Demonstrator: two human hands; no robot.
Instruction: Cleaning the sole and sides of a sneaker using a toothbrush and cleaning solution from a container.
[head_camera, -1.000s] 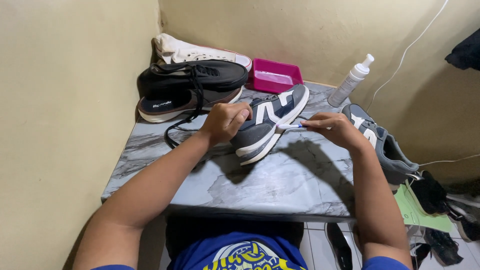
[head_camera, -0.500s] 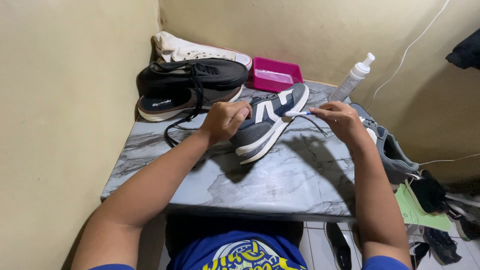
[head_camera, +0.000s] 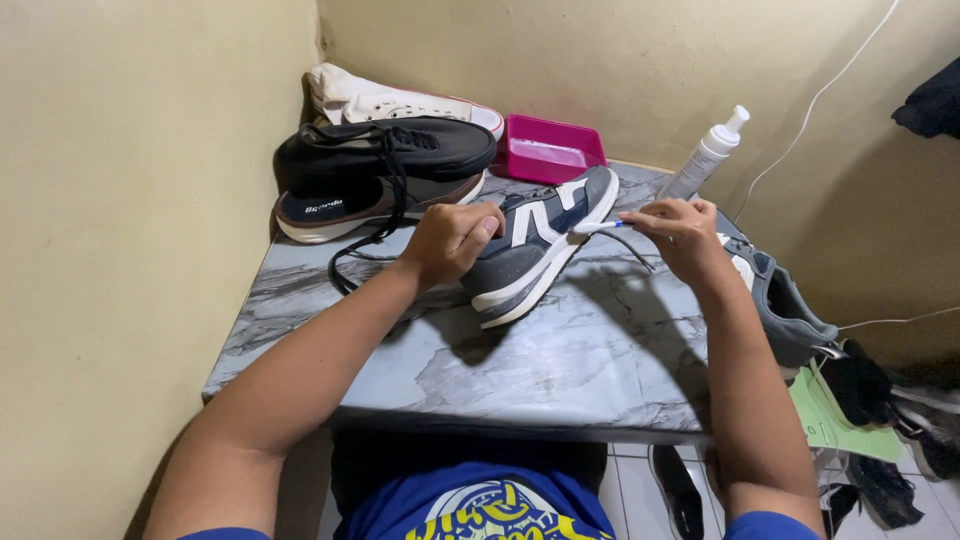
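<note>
A navy and grey sneaker (head_camera: 540, 245) with white stripes and a white sole lies tilted on the marble-patterned table (head_camera: 560, 360). My left hand (head_camera: 450, 240) grips its toe end and holds it up on its side. My right hand (head_camera: 680, 232) pinches the tip of a grey shoelace (head_camera: 600, 228) that runs from the sneaker's upper toward my fingers. The matching second sneaker (head_camera: 775, 300) sits at the table's right edge, partly behind my right forearm.
A pair of black shoes (head_camera: 380, 175) with loose black laces lies at the back left, a white canvas shoe (head_camera: 390, 100) behind them. A pink tray (head_camera: 550, 150) and a white pump bottle (head_camera: 705, 155) stand near the back wall. More shoes and a green sheet lie on the floor at right.
My right hand has pulled the lace tip up and to the right, away from the sneaker. The left hand keeps its grip on the sneaker's toe end.
</note>
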